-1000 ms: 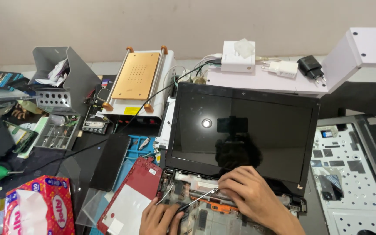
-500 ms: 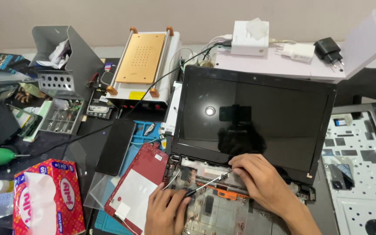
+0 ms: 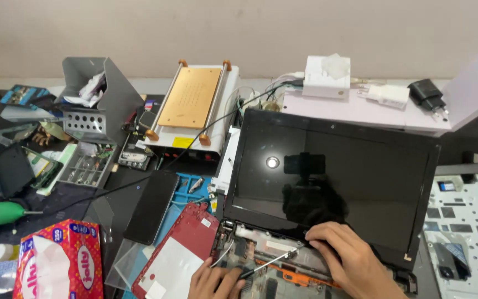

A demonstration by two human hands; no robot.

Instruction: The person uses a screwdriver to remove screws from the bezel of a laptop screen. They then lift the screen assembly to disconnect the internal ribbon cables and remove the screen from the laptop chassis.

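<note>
An opened laptop with a dark screen (image 3: 333, 182) stands before me, its base (image 3: 283, 266) stripped so the inner parts show. My left hand (image 3: 214, 279) grips a screwdriver (image 3: 266, 264) whose shaft points up and right toward the hinge area. My right hand (image 3: 347, 260) presses flat on the base just under the screen's lower edge, fingers spread toward the screwdriver tip.
A red phone shell (image 3: 181, 252) and a black phone (image 3: 151, 206) lie left of the laptop. Further left are a red tissue box (image 3: 62, 260), a green air blower (image 3: 4, 212) and a parts tray (image 3: 87, 166). A gold-topped hot plate machine (image 3: 192, 102) stands behind; a white keyboard frame (image 3: 466, 232) lies right.
The view has shifted so the laptop sits lower and more to the right. My hands stay at the hinge area, the screwdriver tip a bit closer to my right fingers.
</note>
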